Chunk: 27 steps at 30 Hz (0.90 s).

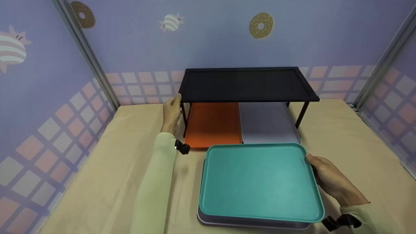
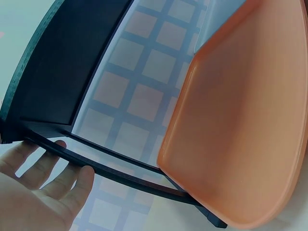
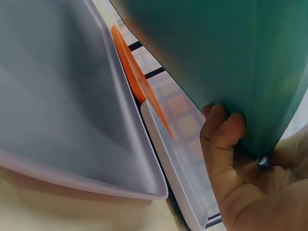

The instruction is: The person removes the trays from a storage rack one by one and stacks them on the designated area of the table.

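My right hand [image 1: 331,178] grips a teal tray [image 1: 260,182] by its right edge, thumb above and fingers curled underneath. Seen from the right wrist, the teal tray is raised and tilted over a grey-lilac tray [image 3: 57,96] on the tabletop. Against the left end of a black rack [image 1: 247,84] rests my left hand [image 1: 172,112], its fingers [image 2: 84,183] fairly straight along the side bar near the top corner. Under the rack lie an orange tray [image 1: 214,125] on the left and a pale lilac tray [image 1: 269,123] beside it on the right.
The cream-covered table [image 1: 107,182] is enclosed by patterned wall panels [image 1: 214,39] at the back and sides. The rack stands close to the back panel on thin black legs [image 1: 302,114]. Metal posts [image 1: 94,61] mark the panel corners.
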Motion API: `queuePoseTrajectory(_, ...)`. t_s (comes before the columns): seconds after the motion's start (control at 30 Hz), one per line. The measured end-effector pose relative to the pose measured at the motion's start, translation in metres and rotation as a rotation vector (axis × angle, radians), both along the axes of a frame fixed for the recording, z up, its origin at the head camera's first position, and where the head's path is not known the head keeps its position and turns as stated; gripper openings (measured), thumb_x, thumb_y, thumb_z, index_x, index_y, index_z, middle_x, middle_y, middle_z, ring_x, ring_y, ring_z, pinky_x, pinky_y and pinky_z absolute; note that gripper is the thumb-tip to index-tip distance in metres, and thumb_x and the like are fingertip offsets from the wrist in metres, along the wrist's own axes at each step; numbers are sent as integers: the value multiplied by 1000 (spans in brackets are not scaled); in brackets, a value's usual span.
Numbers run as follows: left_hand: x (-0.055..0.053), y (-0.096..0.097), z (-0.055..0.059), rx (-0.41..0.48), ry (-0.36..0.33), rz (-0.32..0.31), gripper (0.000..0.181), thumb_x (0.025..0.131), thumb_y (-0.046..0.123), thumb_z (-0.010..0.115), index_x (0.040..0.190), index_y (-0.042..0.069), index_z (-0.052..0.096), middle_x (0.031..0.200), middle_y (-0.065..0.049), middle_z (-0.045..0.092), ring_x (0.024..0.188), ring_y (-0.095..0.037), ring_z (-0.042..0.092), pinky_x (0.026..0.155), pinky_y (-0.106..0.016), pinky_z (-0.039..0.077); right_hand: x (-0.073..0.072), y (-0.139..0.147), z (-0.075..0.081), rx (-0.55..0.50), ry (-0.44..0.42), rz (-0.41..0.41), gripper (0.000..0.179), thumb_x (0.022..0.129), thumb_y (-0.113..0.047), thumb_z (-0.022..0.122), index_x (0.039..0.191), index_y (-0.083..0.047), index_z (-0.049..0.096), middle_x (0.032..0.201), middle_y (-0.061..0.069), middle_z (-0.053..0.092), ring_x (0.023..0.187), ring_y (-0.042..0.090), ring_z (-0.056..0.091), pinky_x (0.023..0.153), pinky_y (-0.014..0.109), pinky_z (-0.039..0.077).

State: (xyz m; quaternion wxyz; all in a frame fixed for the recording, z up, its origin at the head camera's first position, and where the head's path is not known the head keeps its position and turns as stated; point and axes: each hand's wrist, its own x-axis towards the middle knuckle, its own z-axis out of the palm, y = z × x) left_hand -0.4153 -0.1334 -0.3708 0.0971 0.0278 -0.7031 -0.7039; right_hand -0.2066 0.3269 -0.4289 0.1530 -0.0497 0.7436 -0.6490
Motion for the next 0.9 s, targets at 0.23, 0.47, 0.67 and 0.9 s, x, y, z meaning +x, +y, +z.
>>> queuePoseTrajectory(0.23, -3, 0, -2, 3, 13, 16, 44, 108, 40, 49, 129, 5, 65, 156, -9, 48, 139, -26, 48, 110, -44, 45, -2, 0, -1, -6, -27, 9, 52, 112, -48, 31, 112, -3, 56, 95, 3, 63, 87, 16, 67, 84, 38, 58)
queuePoseTrajectory(0.47, -2, 2, -2, 4, 34, 42, 45, 107, 40, 50, 72, 14, 43, 84, 1, 54, 81, -14, 50, 79, -29, 46, -3, 0, -3, -14, -30, 43, 52, 112, -46, 32, 115, -1, 56, 97, 3, 62, 88, 17, 67, 84, 39, 59)
queuePoseTrajectory(0.67, -1, 2, -4, -20, 52, 43, 50, 107, 42, 50, 67, 17, 34, 63, 7, 30, 61, -9, 34, 63, -23, 35, -3, -1, -6, -2, -41, 43, 55, 112, -46, 32, 122, 3, 55, 102, 4, 62, 93, 17, 67, 86, 38, 58)
queuePoseTrajectory(0.9, -2, 2, -4, -18, 57, 47, 49, 107, 41, 51, 67, 17, 34, 63, 7, 32, 63, -10, 36, 66, -24, 37, -5, -3, -7, 15, -54, 42, 61, 113, -45, 30, 135, 9, 48, 113, 6, 61, 102, 17, 65, 91, 36, 55)
